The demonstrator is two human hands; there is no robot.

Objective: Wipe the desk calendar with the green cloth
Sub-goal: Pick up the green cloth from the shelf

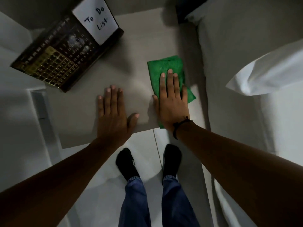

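The desk calendar (54,58), a dark board with month names, date numbers and a gold grid, stands tilted at the back left of a small grey table (136,46). A white "To Do List" note (95,18) is fixed to its right part. The folded green cloth (165,68) lies flat on the table's right side. My right hand (172,99) rests flat on the cloth, fingers stretched out, pressing it down. My left hand (113,110) lies flat and open on the bare tabletop, between the calendar and the cloth, holding nothing.
A bed with white sheets (246,54) and a pillow (270,74) runs along the table's right edge. Below the table's front edge are a pale tiled floor (147,161) and my feet in black socks (126,163). A white wall or cabinet (19,104) stands at the left.
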